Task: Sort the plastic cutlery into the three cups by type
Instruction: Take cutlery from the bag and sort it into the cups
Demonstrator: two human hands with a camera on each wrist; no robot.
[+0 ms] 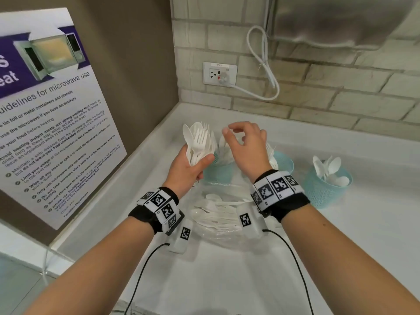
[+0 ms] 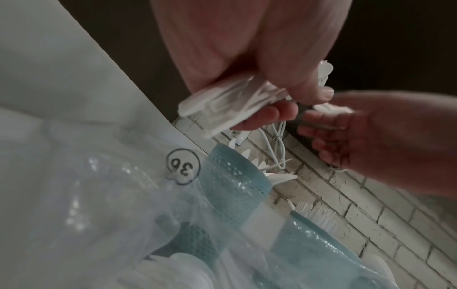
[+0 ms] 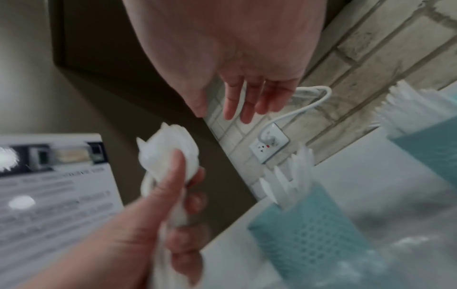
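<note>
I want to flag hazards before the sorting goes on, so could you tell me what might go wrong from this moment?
1. The left hand grips a thick mixed bundle of cutlery by the handles alone; pulling one piece out could loosen the rest, which might scatter.
2. The right hand hangs open just above the left cup and middle cup, whose contents stick up; a careless reach could tip one.
3. The white pieces look alike, so a spoon could land among forks.

Workplace pantry / shared kitchenette. Evidence: printed wall poster of microwave-use guidelines (image 1: 52, 114) citing a facilities team and front desk, pale tiled brick-pattern backsplash (image 1: 341, 87), white wall power socket (image 1: 220, 73) with a white cable (image 1: 261, 64) plugged in, white countertop (image 1: 363, 235).
</note>
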